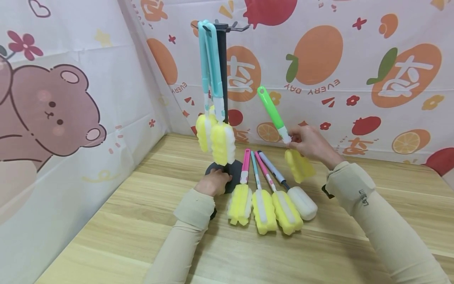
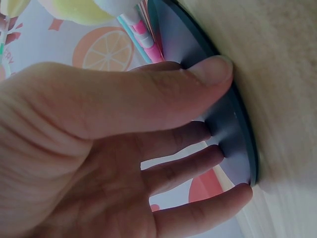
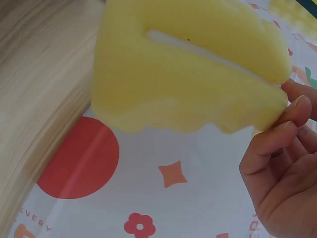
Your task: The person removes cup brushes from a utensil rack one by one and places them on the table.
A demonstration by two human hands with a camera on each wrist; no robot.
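My right hand (image 1: 310,142) pinches a green-handled brush (image 1: 272,110) at its white neck, above the table, handle up and yellow sponge head (image 1: 300,165) down. In the right wrist view the yellow sponge (image 3: 188,74) fills the upper part, beside the fingers of my right hand (image 3: 287,163). My left hand (image 1: 214,182) rests on the round dark base (image 1: 234,169) of a stand. In the left wrist view the thumb and fingertips of my left hand (image 2: 124,144) touch the base (image 2: 233,129). Turquoise-handled brushes (image 1: 214,59) hang from the stand's hooks.
Right of the base, several brushes lie side by side on the table: a pink one (image 1: 245,165), a thin turquoise one (image 1: 256,173), another pink one (image 1: 265,169) and a grey-blue one (image 1: 272,165) with a white head. A printed cloth (image 1: 305,23) hangs behind the table (image 1: 117,221).
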